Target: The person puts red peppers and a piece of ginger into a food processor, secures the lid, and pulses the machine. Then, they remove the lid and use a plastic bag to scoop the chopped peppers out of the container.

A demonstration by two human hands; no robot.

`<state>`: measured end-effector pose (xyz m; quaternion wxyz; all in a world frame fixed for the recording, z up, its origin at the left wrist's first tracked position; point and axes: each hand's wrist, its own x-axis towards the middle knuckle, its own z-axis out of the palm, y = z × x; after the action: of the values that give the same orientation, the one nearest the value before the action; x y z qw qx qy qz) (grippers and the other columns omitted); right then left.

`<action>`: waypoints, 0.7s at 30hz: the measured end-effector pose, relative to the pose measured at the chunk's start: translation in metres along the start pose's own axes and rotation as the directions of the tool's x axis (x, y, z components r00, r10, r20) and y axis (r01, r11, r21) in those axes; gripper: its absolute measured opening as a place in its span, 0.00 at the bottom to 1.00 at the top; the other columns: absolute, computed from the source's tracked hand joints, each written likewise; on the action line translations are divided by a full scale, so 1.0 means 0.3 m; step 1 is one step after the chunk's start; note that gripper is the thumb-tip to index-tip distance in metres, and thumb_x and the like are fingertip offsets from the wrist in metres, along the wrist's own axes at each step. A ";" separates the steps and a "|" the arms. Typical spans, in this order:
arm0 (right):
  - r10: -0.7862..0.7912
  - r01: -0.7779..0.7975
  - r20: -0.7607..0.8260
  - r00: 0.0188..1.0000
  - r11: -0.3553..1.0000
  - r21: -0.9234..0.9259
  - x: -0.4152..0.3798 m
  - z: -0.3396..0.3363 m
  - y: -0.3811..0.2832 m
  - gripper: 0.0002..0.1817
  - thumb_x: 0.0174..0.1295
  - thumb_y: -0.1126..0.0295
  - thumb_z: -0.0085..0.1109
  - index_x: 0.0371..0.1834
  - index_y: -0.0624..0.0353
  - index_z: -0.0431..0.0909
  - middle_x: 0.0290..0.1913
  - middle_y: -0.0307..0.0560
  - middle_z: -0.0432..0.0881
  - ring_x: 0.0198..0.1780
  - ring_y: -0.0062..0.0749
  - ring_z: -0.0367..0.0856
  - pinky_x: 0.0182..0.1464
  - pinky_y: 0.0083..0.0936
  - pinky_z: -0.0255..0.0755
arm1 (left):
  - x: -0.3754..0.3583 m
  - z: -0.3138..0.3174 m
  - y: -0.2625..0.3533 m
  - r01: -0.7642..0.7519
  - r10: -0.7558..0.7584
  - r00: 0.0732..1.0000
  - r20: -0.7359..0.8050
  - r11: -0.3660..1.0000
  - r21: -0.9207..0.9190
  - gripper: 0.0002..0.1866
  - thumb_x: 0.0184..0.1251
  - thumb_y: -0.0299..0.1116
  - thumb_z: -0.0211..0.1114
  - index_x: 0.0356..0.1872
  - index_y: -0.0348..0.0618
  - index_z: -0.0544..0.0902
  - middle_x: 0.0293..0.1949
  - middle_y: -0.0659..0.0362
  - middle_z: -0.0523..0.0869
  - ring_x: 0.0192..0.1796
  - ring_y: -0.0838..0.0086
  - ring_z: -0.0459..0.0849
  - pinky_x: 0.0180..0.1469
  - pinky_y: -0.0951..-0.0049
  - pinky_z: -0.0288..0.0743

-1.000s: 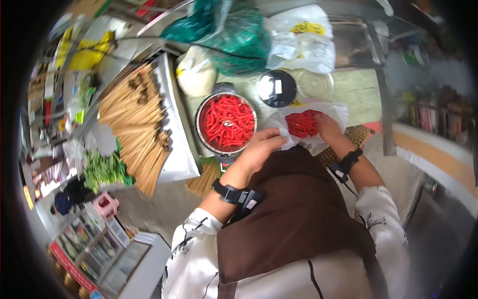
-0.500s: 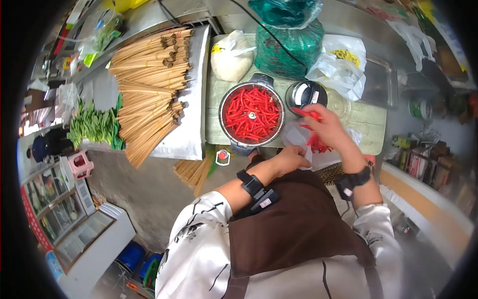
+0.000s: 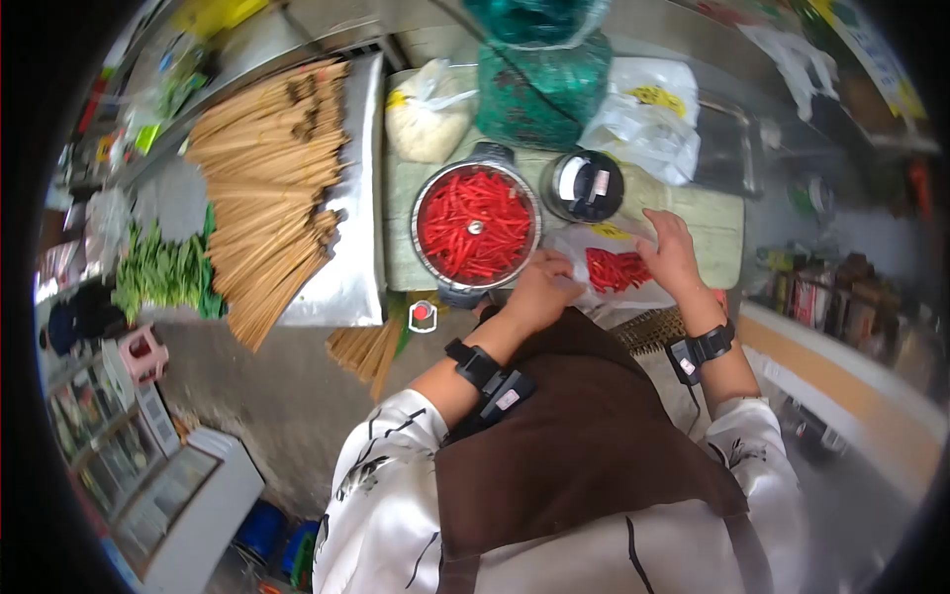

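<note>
Counter (image 3: pixel 712 213) holds chilli pot (image 3: pixel 476 224), skewers (image 3: pixel 267 188); both hands' fingers spread on chilli bag (image 3: pixel 614 269).

A worn table (image 3: pixel 717 213) carries a chilli pot (image 3: pixel 476 224), bags (image 3: pixel 641 117), skewers (image 3: pixel 267 188).

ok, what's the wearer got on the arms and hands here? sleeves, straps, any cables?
Both hands are bare, no gloves. The left hand has a black wrist strap with a small black module carrying a pale label. The right hand has a matching black strap and a module with a thin dark cable trailing down. Sleeves are white with dark brush-like markings, pushed up the forearms. A brown apron covers the front.
</note>
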<state>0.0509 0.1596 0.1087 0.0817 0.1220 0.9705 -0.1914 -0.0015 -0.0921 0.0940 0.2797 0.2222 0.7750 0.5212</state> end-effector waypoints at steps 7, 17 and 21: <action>0.598 -0.602 -0.073 0.798 0.793 -0.096 -0.253 0.143 0.194 0.56 0.45 0.60 0.72 0.74 0.49 0.41 0.72 0.62 0.48 0.71 0.55 0.50 0.64 0.55 0.57 | 0.086 0.047 -0.020 0.167 -0.048 0.981 0.190 0.712 -0.682 0.08 0.57 0.21 0.65 0.37 0.42 0.82 0.60 0.54 0.76 0.60 0.69 0.74 0.61 0.69 0.66; 0.178 -0.094 -0.239 0.955 0.941 0.325 -0.297 -0.230 0.159 0.13 0.52 0.75 0.57 0.42 0.60 0.78 0.40 0.54 0.82 0.41 0.52 0.80 0.42 0.37 0.75 | 0.120 0.084 0.133 -0.076 0.108 0.973 0.205 0.984 -0.158 0.31 0.51 0.24 0.72 0.60 0.42 0.73 0.55 0.52 0.79 0.66 0.62 0.69 0.66 0.64 0.61; -0.004 0.078 -0.242 0.970 0.952 0.296 -0.312 -0.388 0.012 0.13 0.50 0.76 0.57 0.41 0.60 0.79 0.37 0.51 0.81 0.38 0.49 0.80 0.40 0.35 0.75 | 0.162 0.083 0.353 -0.371 0.417 0.870 0.263 0.905 -0.210 0.42 0.42 0.30 0.78 0.64 0.47 0.69 0.56 0.45 0.74 0.64 0.53 0.67 0.65 0.60 0.60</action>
<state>0.1284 0.1891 0.2329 -0.0592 0.1348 0.9346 -0.3239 -0.0155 -0.0061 0.1755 0.2984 0.4308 0.6190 0.5850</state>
